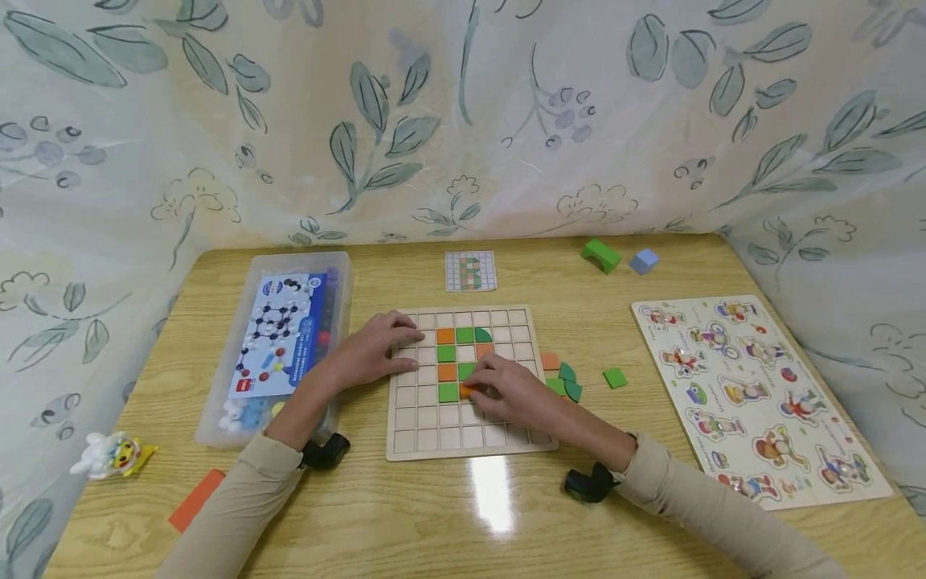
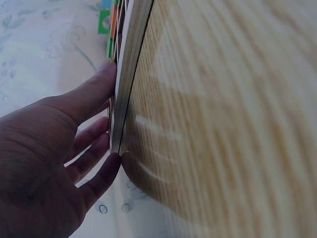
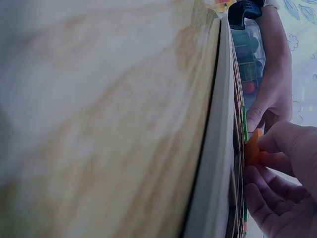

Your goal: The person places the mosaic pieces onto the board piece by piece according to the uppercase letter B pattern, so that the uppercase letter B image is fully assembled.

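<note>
A wooden grid board (image 1: 427, 440) lies on the table, with green and orange square tiles and a dark green quarter-circle tile (image 1: 482, 334) set in its cells. My right hand (image 1: 515, 394) pinches an orange tile (image 3: 252, 148) between thumb and finger, low over the board beside a green square tile (image 1: 448, 392). In the right wrist view this tile is tilted against the grid. My left hand (image 1: 371, 351) rests at the board's left edge, thumb and fingertips touching its rim, fingers loosely bent. Part of the pattern sits behind my right hand in the head view.
Behind the board lies a small pattern card (image 1: 471, 271). Loose tiles (image 1: 567, 372) and a green square (image 1: 616, 378) lie to its right, near a picture puzzle board (image 1: 723, 402). A molecular model box (image 1: 289, 322) stands left. Green (image 1: 601, 256) and blue blocks (image 1: 643, 261) stand farther back.
</note>
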A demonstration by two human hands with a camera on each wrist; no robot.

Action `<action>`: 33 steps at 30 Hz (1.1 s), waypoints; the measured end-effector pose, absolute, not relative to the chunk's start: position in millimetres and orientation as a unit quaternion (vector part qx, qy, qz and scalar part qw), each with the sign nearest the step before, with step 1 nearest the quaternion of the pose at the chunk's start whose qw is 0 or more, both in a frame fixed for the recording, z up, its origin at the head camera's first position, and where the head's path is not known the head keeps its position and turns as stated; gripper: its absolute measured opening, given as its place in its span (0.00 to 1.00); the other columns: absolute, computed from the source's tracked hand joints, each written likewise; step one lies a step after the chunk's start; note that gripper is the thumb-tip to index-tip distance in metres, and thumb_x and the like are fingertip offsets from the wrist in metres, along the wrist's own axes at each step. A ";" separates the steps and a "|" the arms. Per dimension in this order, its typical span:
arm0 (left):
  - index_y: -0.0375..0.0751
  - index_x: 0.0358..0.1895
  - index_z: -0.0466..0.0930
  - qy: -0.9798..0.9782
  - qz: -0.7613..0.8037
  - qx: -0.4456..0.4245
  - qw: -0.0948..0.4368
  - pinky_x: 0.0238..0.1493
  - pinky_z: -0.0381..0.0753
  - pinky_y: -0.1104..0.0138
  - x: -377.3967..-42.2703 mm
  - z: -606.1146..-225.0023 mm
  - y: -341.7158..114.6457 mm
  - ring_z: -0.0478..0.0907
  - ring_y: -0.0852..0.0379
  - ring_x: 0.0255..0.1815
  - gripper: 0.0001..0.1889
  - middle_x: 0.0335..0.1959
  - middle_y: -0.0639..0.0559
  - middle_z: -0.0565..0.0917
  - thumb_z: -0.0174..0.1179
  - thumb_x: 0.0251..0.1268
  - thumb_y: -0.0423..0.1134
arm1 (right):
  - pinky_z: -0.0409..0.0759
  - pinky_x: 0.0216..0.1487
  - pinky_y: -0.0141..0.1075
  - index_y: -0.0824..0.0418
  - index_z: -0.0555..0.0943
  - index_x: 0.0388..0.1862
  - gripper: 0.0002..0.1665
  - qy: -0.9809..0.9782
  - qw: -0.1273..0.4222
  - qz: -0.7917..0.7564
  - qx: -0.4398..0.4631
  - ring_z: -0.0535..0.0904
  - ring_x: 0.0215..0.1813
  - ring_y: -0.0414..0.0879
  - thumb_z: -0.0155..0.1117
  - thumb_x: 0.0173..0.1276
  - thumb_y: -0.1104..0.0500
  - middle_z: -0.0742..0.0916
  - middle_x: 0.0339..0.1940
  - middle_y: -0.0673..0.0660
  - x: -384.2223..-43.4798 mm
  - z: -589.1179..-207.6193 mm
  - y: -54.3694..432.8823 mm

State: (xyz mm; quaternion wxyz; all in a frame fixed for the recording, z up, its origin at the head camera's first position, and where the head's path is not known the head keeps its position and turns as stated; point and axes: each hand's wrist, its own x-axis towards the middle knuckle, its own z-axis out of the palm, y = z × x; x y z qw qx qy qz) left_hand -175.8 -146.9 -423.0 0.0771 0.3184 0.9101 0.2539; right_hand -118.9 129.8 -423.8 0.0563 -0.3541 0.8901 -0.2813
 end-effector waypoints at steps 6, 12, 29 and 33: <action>0.43 0.59 0.80 0.910 0.253 0.319 0.078 0.61 0.73 0.52 -176.0 -423.4 -147.4 0.71 0.47 0.60 0.24 0.59 0.46 0.76 0.66 0.62 0.48 | 0.77 0.40 0.28 0.57 0.85 0.43 0.08 0.890 0.064 -0.289 -0.347 0.76 0.38 0.39 0.64 0.67 0.60 0.82 0.41 0.51 -119.2 -423.5 129.3; 0.43 0.59 0.79 0.911 0.254 0.315 0.083 0.62 0.72 0.52 -175.8 -422.5 -147.1 0.71 0.47 0.61 0.24 0.60 0.46 0.75 0.66 0.62 0.49 | 0.77 0.41 0.29 0.55 0.85 0.42 0.06 0.892 0.069 -0.287 -0.341 0.76 0.38 0.38 0.64 0.67 0.60 0.82 0.40 0.50 -119.9 -424.2 128.8; 0.43 0.60 0.79 0.908 0.254 0.323 0.083 0.61 0.73 0.53 -174.7 -423.9 -144.9 0.71 0.48 0.60 0.25 0.59 0.46 0.75 0.65 0.62 0.49 | 0.79 0.41 0.31 0.57 0.86 0.48 0.12 0.898 0.006 -0.231 -0.376 0.78 0.43 0.42 0.66 0.66 0.59 0.83 0.46 0.53 -108.9 -412.9 159.5; 0.43 0.60 0.79 0.909 0.254 0.321 0.078 0.61 0.73 0.53 -175.1 -423.8 -145.9 0.71 0.48 0.60 0.25 0.59 0.46 0.75 0.66 0.62 0.49 | 0.81 0.41 0.34 0.60 0.85 0.49 0.15 0.908 -0.026 -0.277 -0.313 0.80 0.43 0.44 0.69 0.63 0.61 0.83 0.47 0.55 -108.8 -410.7 192.2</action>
